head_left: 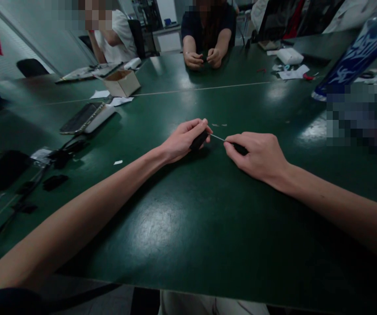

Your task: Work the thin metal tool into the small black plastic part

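Just above the middle of the green table point(188, 192), my left hand point(184, 139) is closed around a small black object point(199, 141), partly covered by the fingers; its kind does not show. From the right, my right hand point(260, 153) grips the black handle of a screwdriver point(241, 149) between thumb and fingers. Its thin metal shaft spans the gap between the hands and reaches the black object near my left fingertips. Whether the tip sits in a screw is too small to tell.
On the left are a cardboard box point(122, 83), a phone-like device point(83, 118), cables and black pieces point(55, 182). A blue bottle point(355, 52) and a white item point(290, 56) are at right. Across sit two people, one with both hands point(204, 59) on the table.
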The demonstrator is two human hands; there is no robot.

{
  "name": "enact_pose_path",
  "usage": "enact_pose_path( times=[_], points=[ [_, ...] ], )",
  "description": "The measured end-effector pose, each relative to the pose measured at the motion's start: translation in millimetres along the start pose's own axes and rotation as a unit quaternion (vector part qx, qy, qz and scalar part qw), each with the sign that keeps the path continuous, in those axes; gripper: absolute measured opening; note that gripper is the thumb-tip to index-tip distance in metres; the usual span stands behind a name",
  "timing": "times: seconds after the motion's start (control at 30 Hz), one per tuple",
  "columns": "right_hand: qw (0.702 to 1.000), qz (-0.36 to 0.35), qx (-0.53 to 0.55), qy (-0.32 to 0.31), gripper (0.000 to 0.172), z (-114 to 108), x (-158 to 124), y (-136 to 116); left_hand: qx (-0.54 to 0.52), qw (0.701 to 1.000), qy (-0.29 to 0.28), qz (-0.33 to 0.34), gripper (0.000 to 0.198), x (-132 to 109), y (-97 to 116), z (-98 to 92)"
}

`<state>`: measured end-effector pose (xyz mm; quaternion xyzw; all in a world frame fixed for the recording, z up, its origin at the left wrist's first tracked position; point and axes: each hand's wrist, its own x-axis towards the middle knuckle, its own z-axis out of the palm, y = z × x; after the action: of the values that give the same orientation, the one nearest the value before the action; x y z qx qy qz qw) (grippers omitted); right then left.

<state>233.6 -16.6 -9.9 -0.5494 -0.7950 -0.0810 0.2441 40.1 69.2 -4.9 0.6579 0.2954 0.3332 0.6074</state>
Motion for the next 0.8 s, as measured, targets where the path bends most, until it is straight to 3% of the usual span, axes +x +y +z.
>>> enact_pose_path(
  times=[0.27, 0.6, 0.8],
  points=[
    [1.000, -0.006, -0.001, 0.012, 0.033, 0.8, -0.1, -2.5, 0.031, 0.999, 0.021, 0.023, 0.035, 0.7, -5.1, 0.0],
    [0.999, -0.013, -0.004, 0.041, 0.034, 2.7, -1.5, -3.2, -0.002, 0.998, 0.061, 0.005, 0.032, -0.3, -2.8, 0.9],
    [0.999, -0.022, 0.001, 0.029, 0.033, 1.8, -1.4, -4.7, -0.022, 0.998, 0.051, 0.002, 0.031, -1.6, -0.7, 1.2]
  ],
)
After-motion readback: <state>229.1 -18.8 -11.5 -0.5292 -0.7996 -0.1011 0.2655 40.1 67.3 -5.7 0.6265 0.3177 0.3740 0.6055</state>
